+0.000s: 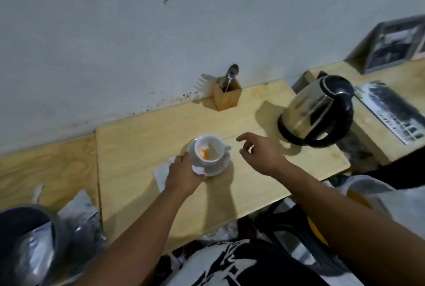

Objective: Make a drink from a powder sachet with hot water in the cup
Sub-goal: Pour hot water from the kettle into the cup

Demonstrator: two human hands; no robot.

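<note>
Nearest the camera, two bare forearms reach forward over the front edge of a pale wooden table [142, 193]. At lower left, beside the table, a dark round container [25, 223] holds crumpled silvery packets [34, 253]; the contents cannot be read.

Left hand [184, 175]: palm down, resting at the near-left rim of a white saucer [216, 169]. Fingers are closed narrowly on the saucer rim, with a piece of white paper [199, 170] pressed between thumb and saucer. More white paper [161, 174] lies flat on the table under the wrist.

Right hand [264, 154]: hovering above the table, just right of the saucer, touching nothing. Fingers are loosely spread and curled, empty, index finger extended towards the cup.

White cup [210, 151]: upright on the saucer, near the middle of the table, handle pointing right. Interior shows a small heap of orange powder [204, 154] at the near-left of the bottom; the remainder of the inside is white and somewhat smeared. Whether any liquid is present cannot be told.

Steel kettle [315, 113]: stands at the far right of the table, well apart from the cup, black lid and black handle, on a black base.

Wooden holder [226, 98]: a square box against the wall at the table's far edge, containing a metal spoon [231, 76] and a white plastic fork [203, 83]. Brown specks mark the wall [138, 32] just left of it.

Further right, on a neighbouring surface, a printed black-and-white sheet [391, 110] lies flat, and a framed picture [395, 44] leans at the wall.
</note>
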